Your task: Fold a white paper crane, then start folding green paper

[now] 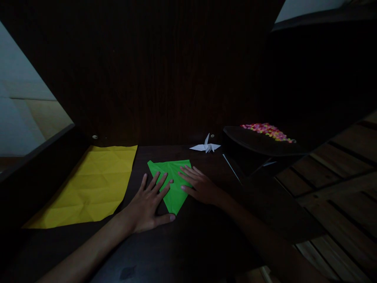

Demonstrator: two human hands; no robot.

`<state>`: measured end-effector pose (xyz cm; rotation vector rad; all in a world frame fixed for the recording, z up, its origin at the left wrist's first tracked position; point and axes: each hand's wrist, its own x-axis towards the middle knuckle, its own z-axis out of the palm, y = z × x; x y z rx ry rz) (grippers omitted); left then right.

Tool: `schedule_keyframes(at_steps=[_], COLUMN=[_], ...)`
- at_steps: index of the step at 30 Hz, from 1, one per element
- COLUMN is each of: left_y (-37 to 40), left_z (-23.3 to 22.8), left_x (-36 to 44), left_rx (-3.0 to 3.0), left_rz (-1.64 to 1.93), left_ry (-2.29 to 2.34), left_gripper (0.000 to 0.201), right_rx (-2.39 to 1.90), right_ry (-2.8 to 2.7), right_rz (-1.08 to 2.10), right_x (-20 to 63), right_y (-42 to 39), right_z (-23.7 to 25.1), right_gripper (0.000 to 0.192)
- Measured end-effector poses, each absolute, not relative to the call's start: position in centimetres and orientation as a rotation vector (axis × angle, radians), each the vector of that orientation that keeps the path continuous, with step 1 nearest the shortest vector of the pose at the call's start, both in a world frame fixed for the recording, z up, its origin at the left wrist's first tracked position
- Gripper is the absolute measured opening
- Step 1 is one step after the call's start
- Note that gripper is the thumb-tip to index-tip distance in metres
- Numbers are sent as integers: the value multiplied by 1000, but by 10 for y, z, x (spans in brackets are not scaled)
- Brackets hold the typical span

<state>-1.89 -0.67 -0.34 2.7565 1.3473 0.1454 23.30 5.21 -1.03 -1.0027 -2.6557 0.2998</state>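
A folded piece of green paper point(176, 198) lies flat on the dark wooden surface, with a point toward me and a wider edge at the far side. My left hand point(151, 204) rests on its left part, fingers spread, the thumb by the near tip. On the right part, my right hand point(198, 184) lies with its fingers stretched out flat. Both hands partly cover the paper. Beyond it sits a white paper crane point(207, 147). To the left is a large sheet of yellow paper point(103, 181) with crease lines.
A dark upright panel point(176, 78) closes off the back, and a low dark side wall point(38, 157) runs along the left. At right, a dark curved shelf point(250, 143) holds many small pink, red and yellow pieces point(268, 131). Slatted wood point(347, 184) shows at far right.
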Motion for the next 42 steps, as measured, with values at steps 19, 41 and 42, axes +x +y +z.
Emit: schedule_keyframes(at_steps=[19,41,42], left_y=[-8,-15,-15], left_z=[16,0,0], left_x=[-28,-25,-25], left_rx=[2732,2721,2723], left_rz=[137,296,298], left_ry=[1063,1150,1152], left_gripper=[59,58,58], right_rx=[-955,-472,-464], right_ry=[-2574,-2533,-2532], right_rz=[151,-29,-47], right_x=[239,224,223], right_y=[52,36,36], right_z=[-6,-3,-2], right_gripper=[43,17,17])
